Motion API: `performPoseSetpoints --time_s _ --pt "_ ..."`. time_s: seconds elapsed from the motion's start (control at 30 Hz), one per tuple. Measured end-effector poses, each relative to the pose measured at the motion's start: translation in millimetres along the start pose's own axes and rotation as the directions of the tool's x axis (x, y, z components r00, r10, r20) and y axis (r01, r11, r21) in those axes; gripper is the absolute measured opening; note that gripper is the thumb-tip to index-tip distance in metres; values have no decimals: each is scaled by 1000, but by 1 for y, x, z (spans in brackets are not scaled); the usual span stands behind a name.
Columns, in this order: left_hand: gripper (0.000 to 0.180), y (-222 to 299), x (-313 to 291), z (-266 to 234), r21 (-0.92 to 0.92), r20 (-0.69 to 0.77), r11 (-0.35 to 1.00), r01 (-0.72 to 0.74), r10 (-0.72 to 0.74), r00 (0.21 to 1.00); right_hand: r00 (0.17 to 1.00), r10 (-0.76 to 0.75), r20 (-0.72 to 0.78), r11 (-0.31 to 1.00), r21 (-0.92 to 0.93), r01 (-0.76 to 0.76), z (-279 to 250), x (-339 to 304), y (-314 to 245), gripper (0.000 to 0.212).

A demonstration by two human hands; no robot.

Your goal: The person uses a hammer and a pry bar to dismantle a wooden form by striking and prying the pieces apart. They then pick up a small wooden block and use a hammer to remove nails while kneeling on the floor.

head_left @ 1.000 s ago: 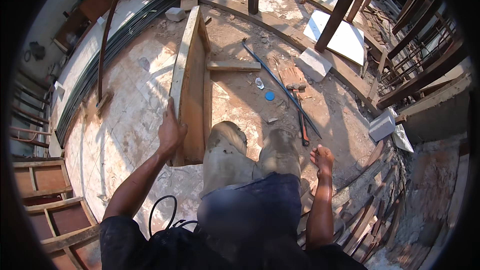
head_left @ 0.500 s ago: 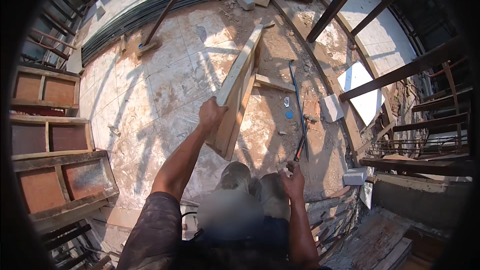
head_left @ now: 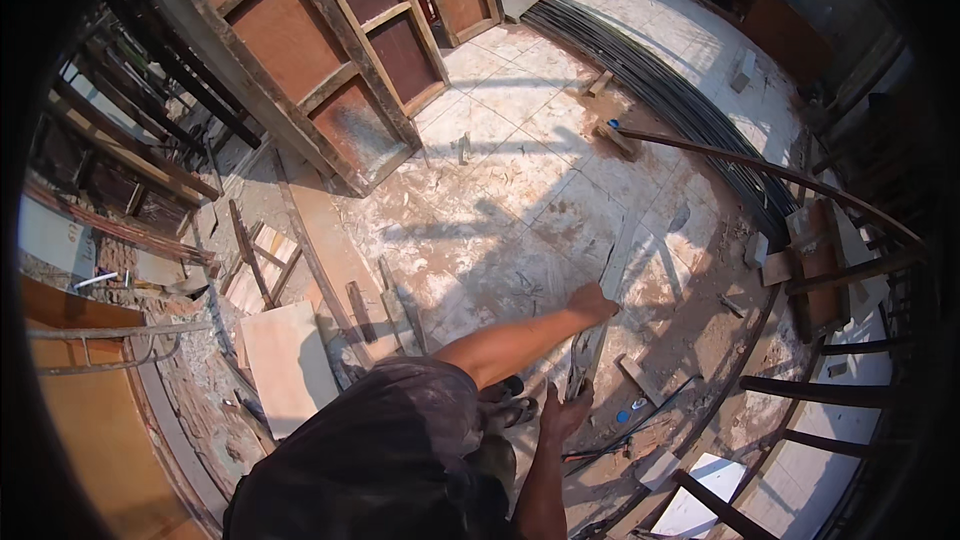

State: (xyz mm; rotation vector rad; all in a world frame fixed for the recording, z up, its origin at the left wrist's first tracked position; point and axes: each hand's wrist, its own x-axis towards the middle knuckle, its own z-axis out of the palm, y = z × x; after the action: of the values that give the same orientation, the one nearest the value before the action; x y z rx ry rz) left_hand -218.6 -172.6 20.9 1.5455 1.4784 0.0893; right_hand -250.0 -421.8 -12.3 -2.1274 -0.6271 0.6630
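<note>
A long, weathered wooden panel point(head_left: 618, 258) stands on edge in front of me and runs away across the tiled floor. My left hand point(head_left: 593, 302) is closed over its upper edge, about midway along. At the near end, my right hand point(head_left: 566, 412) wraps round the wood, thumb on one side and fingers on the other. To the right of that hand lies a short wooden block point(head_left: 641, 380). A long dark bar point(head_left: 655, 412) and a round blue lid point(head_left: 622, 417) rest on the dirt beside it.
Framed wooden panels point(head_left: 330, 90) stand at the upper left. A bundle of dark rods point(head_left: 680, 105) curves across the back right, with a slanting brown prop point(head_left: 740, 155) before it. Nearer lie a pale board point(head_left: 290, 365) on the left and a white sheet point(head_left: 705, 500) on the right.
My view has swung to the left, so the framed panels now appear higher up. My right hand has gone from beside the bar to the panel's near end; my left hand keeps its hold.
</note>
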Motion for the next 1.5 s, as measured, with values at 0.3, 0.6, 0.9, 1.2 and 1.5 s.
performPoseSetpoints --time_s 0.3,0.6,0.9,1.2,1.5 --pt "64 21 17 -125 -613 -31 723 319 -426 904 752 -658 48 699 -332 633 -69 145 -113 25" --pt "82 -39 25 -299 -869 148 486 98 67 987 727 -608 320 581 -444 682 51 255 -367 46" --pt "56 -306 -100 -436 -385 -323 897 217 -351 879 701 -523 485 402 -585 705 158 289 -596 57" --pt "28 -434 -202 -254 -950 -11 97 298 -961 277 386 -729 565 183 -383 906 347 407 -731 57" --pt "38 -228 -131 -183 -913 389 -337 230 -887 247 134 -473 871 12 -146 989 608 513 -821 36"
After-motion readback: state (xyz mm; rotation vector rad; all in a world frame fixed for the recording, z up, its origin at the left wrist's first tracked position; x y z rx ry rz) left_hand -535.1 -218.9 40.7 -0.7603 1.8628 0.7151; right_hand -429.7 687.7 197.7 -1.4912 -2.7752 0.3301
